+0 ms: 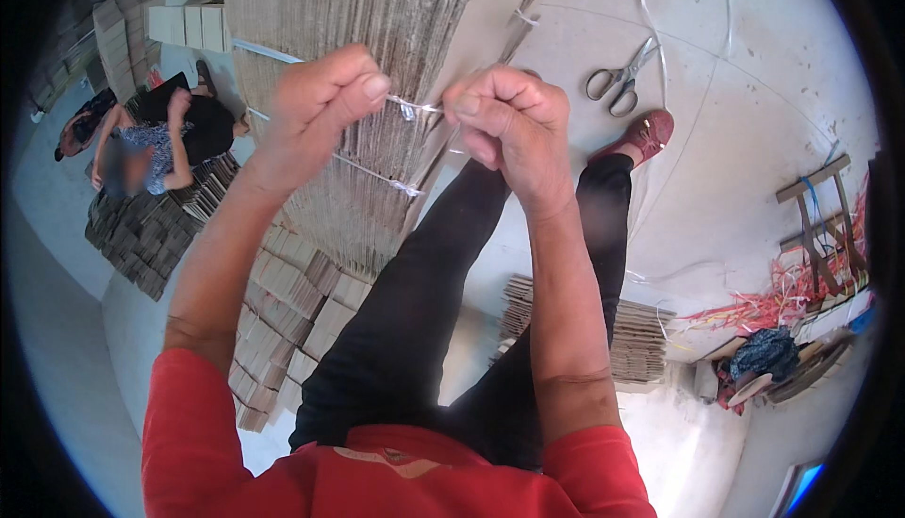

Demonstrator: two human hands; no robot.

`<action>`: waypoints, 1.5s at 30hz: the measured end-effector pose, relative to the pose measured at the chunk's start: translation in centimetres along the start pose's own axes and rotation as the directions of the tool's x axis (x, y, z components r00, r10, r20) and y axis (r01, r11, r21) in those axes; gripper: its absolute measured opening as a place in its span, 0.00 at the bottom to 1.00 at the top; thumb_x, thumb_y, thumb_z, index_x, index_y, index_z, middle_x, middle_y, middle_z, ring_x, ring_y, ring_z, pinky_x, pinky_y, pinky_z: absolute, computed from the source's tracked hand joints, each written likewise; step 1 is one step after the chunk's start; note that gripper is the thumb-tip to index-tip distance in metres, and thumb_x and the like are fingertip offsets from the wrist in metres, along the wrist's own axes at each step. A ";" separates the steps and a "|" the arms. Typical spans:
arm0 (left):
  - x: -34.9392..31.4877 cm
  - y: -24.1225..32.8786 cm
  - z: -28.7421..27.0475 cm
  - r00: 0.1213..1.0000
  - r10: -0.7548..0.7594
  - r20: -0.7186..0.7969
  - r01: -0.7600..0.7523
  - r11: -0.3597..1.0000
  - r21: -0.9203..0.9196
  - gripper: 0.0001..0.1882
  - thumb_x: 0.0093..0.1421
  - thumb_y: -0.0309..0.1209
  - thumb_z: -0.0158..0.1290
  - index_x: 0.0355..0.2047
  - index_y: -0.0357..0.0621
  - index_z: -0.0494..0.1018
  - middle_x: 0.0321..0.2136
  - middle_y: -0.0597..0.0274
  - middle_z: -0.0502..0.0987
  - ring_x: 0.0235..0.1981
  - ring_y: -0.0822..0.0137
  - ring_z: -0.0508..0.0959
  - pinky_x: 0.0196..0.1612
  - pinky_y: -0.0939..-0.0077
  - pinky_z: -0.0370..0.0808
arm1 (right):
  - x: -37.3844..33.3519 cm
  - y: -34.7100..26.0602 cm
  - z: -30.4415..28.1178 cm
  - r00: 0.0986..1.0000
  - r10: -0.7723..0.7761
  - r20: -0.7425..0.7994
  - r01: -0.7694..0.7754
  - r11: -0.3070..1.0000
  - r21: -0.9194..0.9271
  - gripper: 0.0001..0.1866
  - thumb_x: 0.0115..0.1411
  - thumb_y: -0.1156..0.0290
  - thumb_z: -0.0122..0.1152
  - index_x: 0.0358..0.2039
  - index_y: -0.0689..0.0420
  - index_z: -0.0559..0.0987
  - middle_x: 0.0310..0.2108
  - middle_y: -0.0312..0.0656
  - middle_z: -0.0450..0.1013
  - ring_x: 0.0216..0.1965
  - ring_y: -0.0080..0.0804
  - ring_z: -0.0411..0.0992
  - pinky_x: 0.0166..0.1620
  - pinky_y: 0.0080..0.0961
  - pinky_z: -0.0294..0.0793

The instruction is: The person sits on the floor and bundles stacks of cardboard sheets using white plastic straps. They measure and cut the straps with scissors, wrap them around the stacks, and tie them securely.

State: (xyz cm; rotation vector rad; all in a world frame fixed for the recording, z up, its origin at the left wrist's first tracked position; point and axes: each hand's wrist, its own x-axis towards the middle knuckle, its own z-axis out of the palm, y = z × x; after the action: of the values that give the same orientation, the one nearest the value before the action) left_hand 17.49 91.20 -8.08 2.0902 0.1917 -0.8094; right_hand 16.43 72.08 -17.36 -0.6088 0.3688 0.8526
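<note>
A tall stack of flat cardboard pieces [339,9] stands in front of me, its layered edges facing up. Around it runs a clear-white plastic strap with a knot [407,109] between my hands. My left hand [320,113] is closed in a fist on one end of the strap, above the stack. Just past the stack's right edge, my right hand [514,127] pinches the other end, and the strap looks taut between them. Nearer to me, a second knotted strap [377,175] crosses the same stack. The strap ends inside my fingers are hidden.
Black-handled scissors [617,84] lie on the floor at right, near my red shoe [643,137] and a loose clear strap [665,65]. Cardboard stacks [283,315] stand at left. Another person [156,146] sits farther left. A wooden stool [820,221] stands among red strips.
</note>
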 end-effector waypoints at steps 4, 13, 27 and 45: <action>0.1 -0.6 0.5 0.999 0.053 -0.011 -0.053 0.998 0.022 0.13 0.62 0.31 0.45 0.22 0.36 0.65 0.19 0.64 0.66 0.21 0.75 0.65 0.27 0.81 0.63 | -0.2 1.2 0.0 0.997 -0.037 -0.072 0.045 0.992 0.114 0.03 0.55 0.79 0.53 0.27 0.66 0.74 0.22 0.37 0.69 0.16 0.20 0.64 0.17 0.20 0.63; 0.2 -0.7 0.7 0.993 0.105 -0.057 -0.103 0.994 0.034 0.12 0.60 0.30 0.48 0.23 0.36 0.66 0.17 0.62 0.64 0.17 0.68 0.65 0.23 0.76 0.63 | -1.5 0.0 0.7 0.891 -0.435 0.130 0.339 0.447 -0.828 0.06 0.48 0.81 0.60 0.29 0.63 0.76 0.23 0.40 0.69 0.22 0.30 0.69 0.26 0.24 0.68; 0.1 -0.9 0.6 0.995 0.081 -0.055 -0.084 0.995 -0.048 0.12 0.60 0.31 0.47 0.23 0.36 0.67 0.18 0.61 0.66 0.19 0.69 0.67 0.23 0.77 0.63 | -1.3 1.1 2.5 0.991 -0.038 -0.128 0.070 0.965 0.254 0.10 0.61 0.72 0.52 0.27 0.66 0.73 0.29 0.48 0.74 0.19 0.27 0.72 0.21 0.16 0.71; 0.5 -1.1 -0.7 0.978 -0.208 -0.026 0.177 0.882 -0.436 0.15 0.59 0.33 0.46 0.18 0.39 0.62 0.15 0.68 0.63 0.15 0.81 0.56 0.17 0.85 0.52 | 0.0 -0.1 1.9 0.956 -0.289 0.044 0.257 0.759 -0.599 0.09 0.54 0.72 0.59 0.22 0.61 0.70 0.16 0.40 0.65 0.16 0.28 0.64 0.23 0.22 0.63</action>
State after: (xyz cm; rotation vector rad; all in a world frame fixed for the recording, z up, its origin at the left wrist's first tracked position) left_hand 17.78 92.32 -8.80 1.6938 0.5756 -0.7287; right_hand 16.62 73.28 -15.84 -1.2511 0.0344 0.6608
